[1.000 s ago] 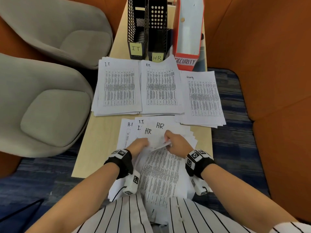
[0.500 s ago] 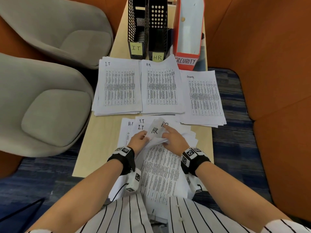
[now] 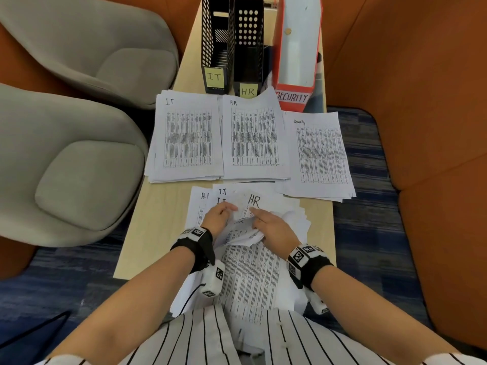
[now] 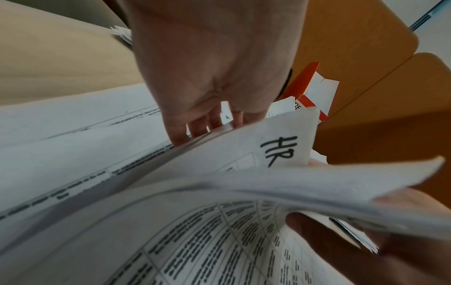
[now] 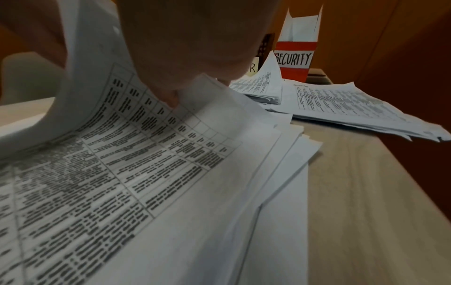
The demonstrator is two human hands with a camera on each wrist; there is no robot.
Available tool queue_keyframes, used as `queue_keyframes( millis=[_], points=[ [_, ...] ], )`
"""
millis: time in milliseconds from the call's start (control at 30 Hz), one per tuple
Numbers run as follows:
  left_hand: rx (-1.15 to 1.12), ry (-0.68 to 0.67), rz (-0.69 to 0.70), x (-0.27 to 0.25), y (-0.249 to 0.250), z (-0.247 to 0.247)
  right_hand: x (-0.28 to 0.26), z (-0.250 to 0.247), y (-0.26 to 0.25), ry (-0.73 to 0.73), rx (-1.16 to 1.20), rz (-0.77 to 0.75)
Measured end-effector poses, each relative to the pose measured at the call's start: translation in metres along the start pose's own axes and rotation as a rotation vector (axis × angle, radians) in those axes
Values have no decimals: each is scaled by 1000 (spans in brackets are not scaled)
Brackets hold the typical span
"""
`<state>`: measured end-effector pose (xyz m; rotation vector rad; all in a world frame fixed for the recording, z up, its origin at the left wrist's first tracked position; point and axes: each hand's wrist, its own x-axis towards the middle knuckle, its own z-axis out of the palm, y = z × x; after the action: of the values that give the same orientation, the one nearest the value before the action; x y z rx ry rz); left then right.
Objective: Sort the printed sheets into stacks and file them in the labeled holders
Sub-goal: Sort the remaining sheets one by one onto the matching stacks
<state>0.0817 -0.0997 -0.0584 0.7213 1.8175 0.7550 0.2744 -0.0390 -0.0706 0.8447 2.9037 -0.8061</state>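
Observation:
An unsorted pile of printed sheets (image 3: 250, 272) lies at the table's near end and hangs over its edge. My left hand (image 3: 220, 216) lies with straight fingers (image 4: 178, 135) on the pile's left side. My right hand (image 3: 271, 227) pinches a lifted, curled sheet marked HR (image 3: 253, 201) off the pile's top; the sheet bends up under its fingers (image 5: 171, 96). Beyond lie three sorted stacks: IT (image 3: 187, 138), HR (image 3: 254, 138) and Security (image 3: 320, 154). Behind them stand the black IT holder (image 3: 214, 43), the black HR holder (image 3: 249, 43) and the red Security holder (image 3: 296, 48).
The narrow wooden table (image 3: 163, 212) has bare strips beside the pile. Two grey armchairs (image 3: 66, 167) stand close on the left. An orange padded wall (image 3: 421, 127) runs along the right. Blue carpet lies below.
Both hands have slid forward along the pile. The HR-marked top sheet has been lifted and curled up between them, and my right index finger now reaches onto it.

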Motion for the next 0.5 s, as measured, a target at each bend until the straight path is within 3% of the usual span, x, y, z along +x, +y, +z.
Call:
queue_keyframes(
  millis=[133, 233, 367, 500],
  points=[
    [112, -22, -52, 6, -1, 4, -3, 4, 5, -39, -10, -5],
    [69, 60, -78, 2, -4, 7, 0, -7, 2, -15, -19, 62],
    [53, 180, -22, -3, -10, 3, 5, -20, 4, 51, 90, 254],
    [-2, 98, 72, -5, -15, 0, 18, -27, 14, 51, 261, 426]
  ],
)
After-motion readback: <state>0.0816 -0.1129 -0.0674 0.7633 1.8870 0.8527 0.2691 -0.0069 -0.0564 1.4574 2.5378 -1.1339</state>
